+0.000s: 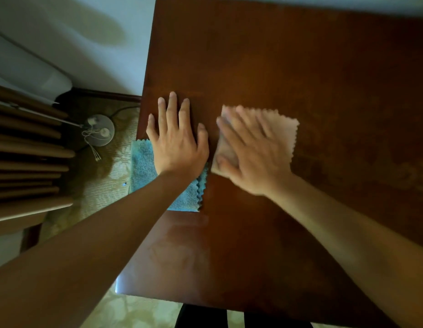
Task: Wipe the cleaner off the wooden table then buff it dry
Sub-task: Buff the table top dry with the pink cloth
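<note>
We see the wooden table point(300, 67) filling most of the view, its dark reddish top bare apart from two cloths and two hands. On it, a little way in from the table's left edge, lies a pale pink cloth point(282, 129) with a zigzag-cut hem, spread flat. The right hand point(248, 152) lies on top of this pink cloth with its fingers straight and spread wide, palm down, pressing rather than gripping; the hand is blurred, so we cannot make out more of the fingers. Just beside the pink cloth, toward the table's left edge, the left hand point(176, 140) rests flat on the bare wood, fingers straight and slightly fanned, holding nothing. A blue cloth point(144, 166) with the same zigzag hem drapes over the table's left edge, partly under the left wrist and forearm. Nearer us, the tabletop shows a faint sheen. Beyond the table's left edge, on a patterned floor, we see a round lamp base point(101, 130) with a cord, and beyond that the folds of brown curtains point(28, 150).
</note>
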A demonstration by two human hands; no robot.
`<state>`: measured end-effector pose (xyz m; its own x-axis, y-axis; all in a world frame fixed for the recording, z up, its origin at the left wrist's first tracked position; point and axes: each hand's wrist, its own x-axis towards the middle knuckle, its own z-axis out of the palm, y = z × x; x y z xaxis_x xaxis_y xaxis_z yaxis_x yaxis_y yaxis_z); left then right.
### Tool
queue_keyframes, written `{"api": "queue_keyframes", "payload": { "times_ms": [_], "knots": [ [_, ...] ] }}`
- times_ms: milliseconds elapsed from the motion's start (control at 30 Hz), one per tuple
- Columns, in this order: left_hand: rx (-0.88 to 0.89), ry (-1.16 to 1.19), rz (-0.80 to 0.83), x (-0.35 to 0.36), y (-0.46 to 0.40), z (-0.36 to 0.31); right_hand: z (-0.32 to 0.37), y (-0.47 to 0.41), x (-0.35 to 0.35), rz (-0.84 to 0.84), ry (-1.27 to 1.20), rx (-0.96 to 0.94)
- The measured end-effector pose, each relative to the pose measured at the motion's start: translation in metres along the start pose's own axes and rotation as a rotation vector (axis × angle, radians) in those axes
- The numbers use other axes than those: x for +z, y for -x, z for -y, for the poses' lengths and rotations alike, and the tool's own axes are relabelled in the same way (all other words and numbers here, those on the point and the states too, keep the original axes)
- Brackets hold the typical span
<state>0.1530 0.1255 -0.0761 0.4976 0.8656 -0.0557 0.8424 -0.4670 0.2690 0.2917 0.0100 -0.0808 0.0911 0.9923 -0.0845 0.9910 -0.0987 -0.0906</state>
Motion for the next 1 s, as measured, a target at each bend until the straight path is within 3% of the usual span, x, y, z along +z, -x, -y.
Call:
{"api": "queue_keyframes", "payload": {
  "times_ms": [200,367,633,767,1000],
  "knots": [
    [0.209,0.019,0.047,-0.013,0.026,0.004,0.010,0.003,-0.006,-0.025,-0.030,0.135],
    [0.423,-0.145,0.141,-0.010,0.053,0.029,0.061,0.077,0.011,-0.041,-0.038,0.089],
    [0.430,-0.150,0.140,-0.009,0.051,0.030,0.049,0.085,0.017,-0.106,-0.026,-0.028],
    [0.436,-0.198,0.162,-0.011,0.052,0.029,0.028,0.059,0.009,-0.074,0.032,0.034],
    [0.419,-0.177,0.176,-0.012,0.053,0.029,0.092,0.122,0.024,-0.111,-0.028,0.102]
  ]
}}
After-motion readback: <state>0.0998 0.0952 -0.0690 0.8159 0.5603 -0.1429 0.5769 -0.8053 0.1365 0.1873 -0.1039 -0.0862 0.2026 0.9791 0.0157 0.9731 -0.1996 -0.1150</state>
